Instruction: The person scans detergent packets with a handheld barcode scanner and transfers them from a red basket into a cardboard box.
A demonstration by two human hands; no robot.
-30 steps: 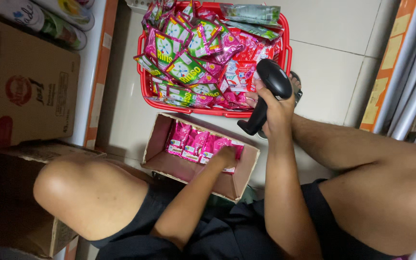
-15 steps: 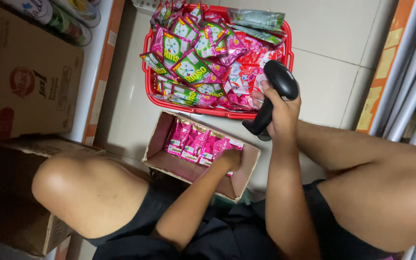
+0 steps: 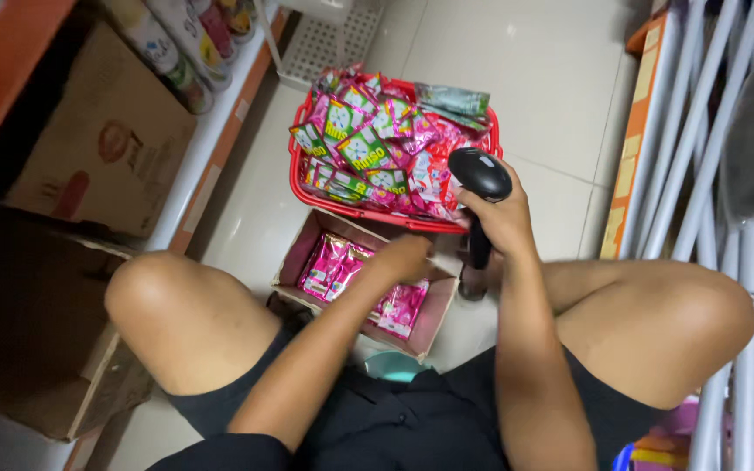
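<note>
— Along the left edge, what can you make out?
— Dim cardboard boxes (image 3: 102,144) under a shelf of bottles (image 3: 176,44); the lower box is half lost in shadow and cut off by the frame. The printing on them is too blurred to tell apart.

— And in the middle?
— A small open carton (image 3: 442,305) sits on the tiled floor (image 3: 560,113) between the person's knees, holding glossy pink sachets (image 3: 329,262) packed on edge. The left hand (image 3: 403,257) reaches into it, fingers closed together over the packets; it is smeared by motion, so whether they are clamped on one I cannot tell. The forearm hides the middle of the carton.

— Behind that?
— A red plastic basket (image 3: 294,174), touching the carton's far side, heaped with pink and green sachets (image 3: 368,148). Its right rim is covered by the other hand.

— What's that hand doing?
— The right hand (image 3: 503,222) is wrapped tight around the handle of a black handheld scanner (image 3: 479,174), whose rounded head points toward the basket. The handle's lower end pokes out below the fist.

— Further right?
— White rack poles (image 3: 700,174), cut off at top and bottom, with an orange-edged board (image 3: 634,166) beside them.
</note>
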